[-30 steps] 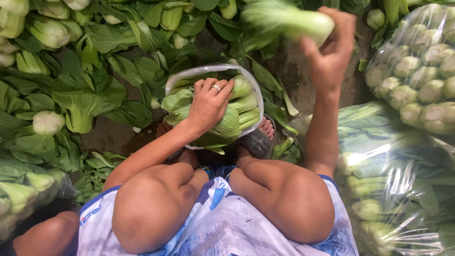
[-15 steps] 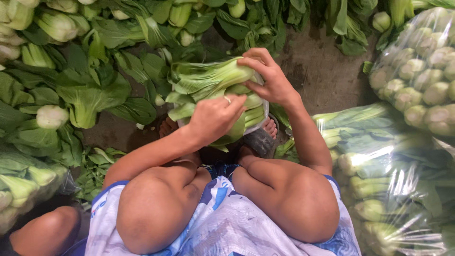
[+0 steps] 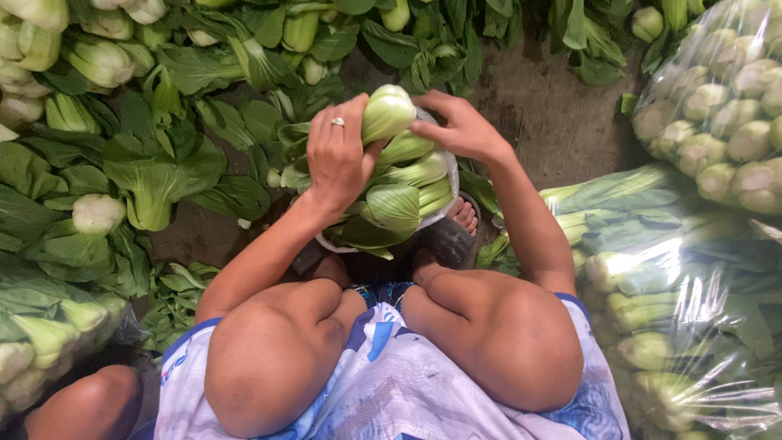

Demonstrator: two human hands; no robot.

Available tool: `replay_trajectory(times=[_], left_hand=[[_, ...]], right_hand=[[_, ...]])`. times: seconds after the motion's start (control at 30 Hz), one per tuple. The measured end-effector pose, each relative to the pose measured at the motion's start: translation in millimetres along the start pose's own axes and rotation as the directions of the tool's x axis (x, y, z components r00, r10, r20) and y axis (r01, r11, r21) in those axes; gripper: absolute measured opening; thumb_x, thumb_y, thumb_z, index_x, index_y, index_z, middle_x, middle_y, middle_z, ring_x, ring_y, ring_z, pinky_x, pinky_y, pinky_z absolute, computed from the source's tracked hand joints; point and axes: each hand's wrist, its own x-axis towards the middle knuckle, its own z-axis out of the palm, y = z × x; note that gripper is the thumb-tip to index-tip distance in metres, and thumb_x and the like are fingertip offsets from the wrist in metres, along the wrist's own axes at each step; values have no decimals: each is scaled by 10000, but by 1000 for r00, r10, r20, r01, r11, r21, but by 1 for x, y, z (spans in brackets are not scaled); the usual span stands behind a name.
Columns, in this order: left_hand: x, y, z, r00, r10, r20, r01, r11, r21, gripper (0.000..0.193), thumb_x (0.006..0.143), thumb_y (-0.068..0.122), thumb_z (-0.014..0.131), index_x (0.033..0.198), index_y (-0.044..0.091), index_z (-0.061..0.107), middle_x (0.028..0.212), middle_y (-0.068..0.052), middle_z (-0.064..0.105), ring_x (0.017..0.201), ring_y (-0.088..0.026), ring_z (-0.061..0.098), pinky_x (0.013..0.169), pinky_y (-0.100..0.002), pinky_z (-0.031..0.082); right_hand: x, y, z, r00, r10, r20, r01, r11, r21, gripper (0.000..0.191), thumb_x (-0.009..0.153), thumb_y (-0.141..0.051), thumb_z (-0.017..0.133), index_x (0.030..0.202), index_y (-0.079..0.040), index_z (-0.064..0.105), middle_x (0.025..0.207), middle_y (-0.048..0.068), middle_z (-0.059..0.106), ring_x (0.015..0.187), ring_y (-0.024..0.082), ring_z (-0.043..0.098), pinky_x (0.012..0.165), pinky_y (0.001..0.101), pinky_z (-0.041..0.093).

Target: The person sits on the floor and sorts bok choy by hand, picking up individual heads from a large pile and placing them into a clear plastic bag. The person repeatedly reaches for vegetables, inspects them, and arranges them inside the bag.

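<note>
Your left hand [image 3: 338,159] curls over the left side of a bundle of bok choy [image 3: 399,183], palm down, fingers closed on the stalks, with a ring [image 3: 337,122] on one finger. The thumb presses against the pale green head [image 3: 388,112] that sits on top of the bundle. Your right hand [image 3: 460,126] comes in from the other side, fingers bent and touching the same top head and the stalks just beneath it. Both hands grip the bundle, neither one spread wide.

The bundle sits in a thin clear plastic bag [image 3: 440,213] whose rim shows as a pale line around the lower leaves. It rests just in front of your knees, with your bare toes [image 3: 464,216] beside it on the dark floor [image 3: 538,98].

To your right, two big clear plastic sacks stand close together: the upper sack [image 3: 717,98] is packed with round pale heads facing outward, and the lower sack [image 3: 684,301] holds long stalks lying sideways, its film shiny and creased. At the lower left, another clear sack [image 3: 49,334] holds more heads. Loose bok choy [image 3: 147,175] lies in a heap across the left and top. No label is visible on any sack.
</note>
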Motion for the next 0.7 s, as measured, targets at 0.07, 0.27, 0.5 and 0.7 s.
replay_trajectory(times=[0.07, 0.27, 0.5, 0.7], left_hand=[[2, 0, 2, 1000, 9, 21, -11, 996, 84, 726, 896, 260, 857, 1457, 8, 473, 1268, -118, 612, 1089, -299, 623, 939, -441, 468], [-1, 2, 29, 994, 83, 68, -99, 953, 287, 843, 896, 520, 760, 1449, -31, 439, 1175, -124, 595, 940, -278, 590, 786, -421, 439], [-21, -11, 45, 974, 164, 160, -201, 946, 254, 785, 920, 455, 738, 1442, -55, 451, 1203, -136, 630, 958, -261, 617, 813, -394, 479], [13, -37, 59, 788, 26, 615, -83, 994, 64, 591, 1060, 464, 594, 1364, -36, 516, 976, -162, 708, 895, -329, 694, 739, -433, 542]], right_hand=[[5, 4, 7, 998, -55, -42, 54, 998, -17, 468, 920, -280, 691, 1286, 9, 652, 1158, 158, 686, 1045, 240, 661, 885, 359, 521], [17, 13, 13, 990, -89, -110, 85, 996, -41, 365, 944, -250, 655, 1178, 26, 701, 1057, 153, 739, 957, 222, 712, 832, 356, 548], [15, 3, 9, 972, 45, -231, -43, 999, 16, 296, 954, -254, 713, 1080, 13, 738, 878, 82, 745, 760, 107, 655, 697, 284, 537], [6, -23, 23, 816, -296, -497, 189, 949, -254, 171, 920, -105, 838, 972, -1, 712, 803, 94, 648, 684, 133, 578, 619, 302, 470]])
